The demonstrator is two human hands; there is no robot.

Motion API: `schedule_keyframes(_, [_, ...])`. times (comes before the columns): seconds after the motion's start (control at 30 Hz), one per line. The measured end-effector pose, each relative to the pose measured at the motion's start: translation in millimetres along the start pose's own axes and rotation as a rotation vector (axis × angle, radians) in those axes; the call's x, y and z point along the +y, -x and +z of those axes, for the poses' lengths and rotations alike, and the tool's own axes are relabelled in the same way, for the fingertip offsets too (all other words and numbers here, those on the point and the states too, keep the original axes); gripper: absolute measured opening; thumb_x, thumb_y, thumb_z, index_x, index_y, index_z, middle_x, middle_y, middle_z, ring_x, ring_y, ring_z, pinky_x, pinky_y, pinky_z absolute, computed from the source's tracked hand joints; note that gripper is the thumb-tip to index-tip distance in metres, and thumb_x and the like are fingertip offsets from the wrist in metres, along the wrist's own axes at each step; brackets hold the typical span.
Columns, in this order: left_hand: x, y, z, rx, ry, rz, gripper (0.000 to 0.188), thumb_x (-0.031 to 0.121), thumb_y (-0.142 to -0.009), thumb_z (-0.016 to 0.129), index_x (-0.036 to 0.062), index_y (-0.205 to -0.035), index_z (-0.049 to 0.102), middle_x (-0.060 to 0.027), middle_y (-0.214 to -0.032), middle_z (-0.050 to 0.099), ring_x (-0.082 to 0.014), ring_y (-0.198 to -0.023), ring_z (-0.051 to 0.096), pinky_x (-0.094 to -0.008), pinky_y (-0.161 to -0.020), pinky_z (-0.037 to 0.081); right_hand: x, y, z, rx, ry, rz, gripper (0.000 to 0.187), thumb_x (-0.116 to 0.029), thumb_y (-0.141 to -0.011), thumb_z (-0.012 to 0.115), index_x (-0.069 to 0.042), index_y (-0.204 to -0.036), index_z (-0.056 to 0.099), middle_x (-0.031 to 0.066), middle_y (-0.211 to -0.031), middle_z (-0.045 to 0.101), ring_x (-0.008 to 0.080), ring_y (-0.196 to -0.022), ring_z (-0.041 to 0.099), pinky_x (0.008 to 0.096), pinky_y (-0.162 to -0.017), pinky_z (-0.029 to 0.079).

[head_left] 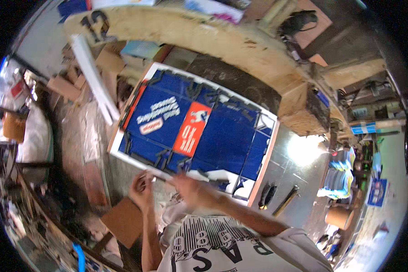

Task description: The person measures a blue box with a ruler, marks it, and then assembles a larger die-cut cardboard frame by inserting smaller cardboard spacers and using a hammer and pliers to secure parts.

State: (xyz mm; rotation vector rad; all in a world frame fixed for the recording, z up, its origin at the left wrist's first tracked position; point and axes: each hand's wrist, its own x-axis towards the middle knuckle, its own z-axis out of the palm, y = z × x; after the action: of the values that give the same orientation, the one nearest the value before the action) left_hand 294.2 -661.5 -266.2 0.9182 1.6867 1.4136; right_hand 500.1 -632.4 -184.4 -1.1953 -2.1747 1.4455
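Note:
A flat board (136,166) with white edges lies tilted in front of me, bearing a blue printed sheet (224,140) with an orange-red patch. Short dark strips (192,90) stand along the sheet's edges and cut lines. By the board's near edge, my left hand (142,188) is closed, its fingers curled around something too small to make out. My right hand (190,192) is close beside it, just off the same edge, and smeared by motion; its fingers cannot be read. A thin piece seems to show between the two hands, too blurred to name.
Dark-handled cutters (268,196) and a hammer-like tool (285,201) lie on the grey surface right of the board. A curved, pale machine frame (190,28) arches behind. White strips (93,77) and cardboard pieces (65,87) are at left; a brown panel (122,222) sits low left.

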Motion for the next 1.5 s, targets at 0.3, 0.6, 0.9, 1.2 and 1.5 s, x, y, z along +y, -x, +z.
schedule_keyframes(0.3, [70, -88, 93, -0.22, -0.266, 0.317, 0.015, 0.006, -0.081, 0.074, 0.0023, -0.093, 0.067, -0.0055, -0.083, 0.067, -0.0155, -0.076, 0.062, -0.0301, -0.068, 0.046, 90, -20, -137, 0.657, 0.214, 0.122, 0.024, -0.012, -0.089, 0.063, -0.005, -0.112, 0.064, 0.017, -0.103, 0.068, 0.0343, -0.096, 0.065, 0.0417, -0.087, 0.05])
schedule_keyframes(0.6, [2, 29, 33, -1.018, -0.603, -0.516, 0.04, 0.028, -0.086, 0.069, 0.0005, -0.112, 0.055, -0.0187, -0.101, 0.058, -0.0296, -0.085, 0.06, -0.0395, -0.075, 0.049, 291, 44, -235, 1.076, 0.828, 0.287, 0.045, -0.041, -0.099, 0.048, -0.002, -0.115, 0.063, 0.0186, -0.112, 0.066, 0.0362, -0.108, 0.058, 0.0475, -0.099, 0.041])
schedule_keyframes(0.9, [-66, 65, 16, -0.34, -0.077, -0.14, 0.048, 0.026, -0.098, 0.054, 0.0021, -0.138, 0.041, -0.0176, -0.135, 0.041, -0.0331, -0.129, 0.045, -0.0424, -0.106, 0.04, 268, 132, -209, 0.844, 0.767, 0.332, 0.042, -0.04, -0.101, 0.048, -0.003, -0.116, 0.063, 0.0225, -0.119, 0.063, 0.0389, -0.117, 0.056, 0.0469, -0.1, 0.041])
schedule_keyframes(1.2, [-58, -125, 27, -0.218, 0.023, 0.074, 0.04, 0.031, -0.098, 0.053, -0.0007, -0.121, 0.056, -0.0177, -0.127, 0.053, -0.0315, -0.124, 0.05, -0.0382, -0.1, 0.041, 188, 295, -109, 0.949, 0.319, 0.855, 0.067, -0.054, -0.088, 0.063, 0.002, -0.125, 0.058, 0.0247, -0.103, 0.063, 0.039, -0.104, 0.06, 0.0449, -0.096, 0.044])
schedule_keyframes(1.5, [79, 45, 165, -0.481, -0.379, 0.596, 0.015, 0.009, -0.088, 0.067, 0.0035, -0.101, 0.062, -0.0088, -0.1, 0.062, -0.0214, -0.092, 0.06, -0.0328, -0.085, 0.048, 128, 274, 18, 1.083, 0.429, 1.267, 0.128, -0.069, -0.049, 0.085, -0.005, -0.145, 0.029, 0.0303, -0.13, 0.032, 0.0451, -0.121, 0.033, 0.0578, -0.101, 0.03])
